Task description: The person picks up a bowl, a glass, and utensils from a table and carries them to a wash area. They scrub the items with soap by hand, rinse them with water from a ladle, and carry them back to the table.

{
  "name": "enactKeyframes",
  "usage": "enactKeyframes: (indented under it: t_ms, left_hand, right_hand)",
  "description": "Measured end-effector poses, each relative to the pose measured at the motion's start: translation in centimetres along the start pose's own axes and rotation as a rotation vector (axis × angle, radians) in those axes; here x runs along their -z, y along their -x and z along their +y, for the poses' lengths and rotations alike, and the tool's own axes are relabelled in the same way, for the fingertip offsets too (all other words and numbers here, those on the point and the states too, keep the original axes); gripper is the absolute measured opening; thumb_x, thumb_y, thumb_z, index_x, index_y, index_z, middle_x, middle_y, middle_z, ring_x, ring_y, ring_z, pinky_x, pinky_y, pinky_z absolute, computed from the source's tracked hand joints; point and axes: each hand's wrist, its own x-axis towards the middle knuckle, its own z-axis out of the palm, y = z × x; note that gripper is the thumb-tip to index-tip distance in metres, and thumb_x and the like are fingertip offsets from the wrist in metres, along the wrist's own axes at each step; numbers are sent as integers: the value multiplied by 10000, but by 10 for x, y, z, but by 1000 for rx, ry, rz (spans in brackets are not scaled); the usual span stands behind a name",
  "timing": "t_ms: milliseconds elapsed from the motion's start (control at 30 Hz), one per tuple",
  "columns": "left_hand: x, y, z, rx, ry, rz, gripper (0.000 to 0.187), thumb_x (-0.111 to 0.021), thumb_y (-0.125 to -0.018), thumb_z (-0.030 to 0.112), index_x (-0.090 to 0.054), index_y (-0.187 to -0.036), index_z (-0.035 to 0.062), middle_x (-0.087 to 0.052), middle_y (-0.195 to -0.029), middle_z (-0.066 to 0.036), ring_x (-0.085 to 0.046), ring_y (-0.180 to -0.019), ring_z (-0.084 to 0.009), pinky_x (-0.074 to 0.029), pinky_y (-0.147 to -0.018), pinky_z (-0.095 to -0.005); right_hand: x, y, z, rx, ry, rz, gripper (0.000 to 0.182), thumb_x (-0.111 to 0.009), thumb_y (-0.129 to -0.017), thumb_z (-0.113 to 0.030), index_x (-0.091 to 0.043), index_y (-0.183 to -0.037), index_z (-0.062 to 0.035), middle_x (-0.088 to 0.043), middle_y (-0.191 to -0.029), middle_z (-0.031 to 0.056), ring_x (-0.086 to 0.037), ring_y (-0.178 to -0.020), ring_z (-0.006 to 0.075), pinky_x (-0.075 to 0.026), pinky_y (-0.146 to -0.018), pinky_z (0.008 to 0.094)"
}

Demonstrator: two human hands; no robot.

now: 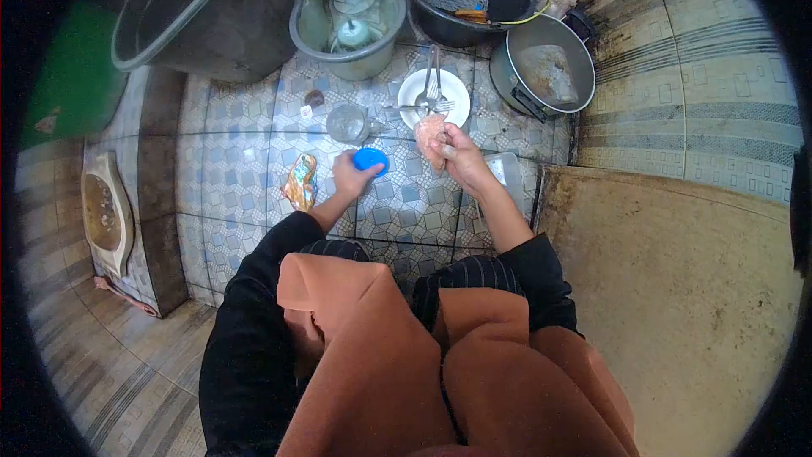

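My left hand [349,176] is closed on a small round blue container [370,162] just above the tiled floor. In my right hand [459,158] is a pinkish-orange sponge-like piece [432,140], gripped between thumb and fingers. Right behind that piece lies a white plate [408,91] with forks and spoons on it. A clear glass mug [347,123] stands between the plate and my left hand's side. To the left of my left hand lies a crumpled orange-and-green packet [300,180]. A clear plastic container [502,171] is partly hidden behind my right forearm.
Along the back stand a large grey tub [233,38], a green-grey basin [351,65] holding pale items, a black basin [448,34] and a metal pot [509,89]. A squat toilet [123,220] is at the left. A low brown wall edge [660,262] lies at the right.
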Motion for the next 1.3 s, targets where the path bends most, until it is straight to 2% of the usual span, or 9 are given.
enactKeyframes:
  t_ms: [233,367,500,700,833,933,1067,1200,1300]
  left_hand:
    - [-1,-12,28,-176,194,-243,143,-560,-641,109,-447,-631,23,-463,-586,-137,-490,-589,-281,-390,-551,-344]
    - [6,-13,65,102,463,-267,168,-493,-635,35,-438,-794,43,-515,-758,-125,-498,-692,-260,-395,-627,-339]
    - [75,-33,156,682,1511,-1023,413,-363,-795,452,-477,-936,81,-517,-966,-98,-492,-928,-256,-368,-838,-395]
    - [73,-29,180,618,1653,-958,680,-253,-744,652,-418,-1123,112,-461,-1115,-74,-455,-1017,-237,-341,-873,-435]
    - [62,-38,168,507,1375,-909,421,-448,-818,374,-411,-1112,76,-504,-1053,-99,-528,-920,-197,-467,-761,-351]
    - [47,-27,155,546,1063,-654,280,-558,-780,201,-459,-1012,79,-556,-853,-58,-565,-676,-125,-495,-549,-225]
    - [35,-19,141,558,960,-651,242,-539,-793,276,-438,-909,89,-483,-706,-10,-374,-435,-37,-257,-329,-167]
    - [25,-21,133,514,1141,-801,333,-536,-788,328,-389,-961,85,-497,-762,-45,-445,-498,-79,-350,-396,-192]
    - [-13,-14,114,56,466,-241,443,-545,-772,364,-335,-1025,66,-508,-829,-112,-518,-620,-170,-428,-537,-263]
  right_hand:
    - [9,1,16,174,340,121,339,-559,-741,-112,-394,-1026,-33,-477,-923,52,-484,-820,137,-393,-731,244]
    - [4,2,16,416,958,334,265,-512,-743,-145,-410,-952,-16,-478,-870,171,-490,-791,300,-399,-708,346]
    - [-38,1,3,751,998,272,269,-489,-748,-162,-438,-975,-27,-442,-897,162,-489,-854,286,-436,-686,330]
    - [-43,-18,-23,499,1245,466,260,-477,-758,-299,-543,-698,-55,-557,-648,146,-552,-590,309,-429,-510,401]
    - [-24,-22,-24,675,999,772,327,-476,-769,-352,-552,-630,-66,-555,-551,114,-551,-497,261,-413,-453,360]
    - [2,-37,-10,156,-421,324,339,-441,-814,-386,-531,-820,-59,-519,-721,9,-501,-630,128,-416,-575,282]
    - [-3,-34,8,173,-500,379,329,-395,-840,-384,-480,-915,-76,-512,-794,27,-500,-689,130,-418,-629,283]
    - [5,-42,43,39,-556,293,305,-395,-837,-384,-490,-892,-100,-513,-769,29,-505,-694,146,-423,-630,292]
    - [-26,-17,37,7,-637,360,275,-471,-806,-349,-521,-882,-90,-522,-746,24,-515,-669,144,-433,-599,300]
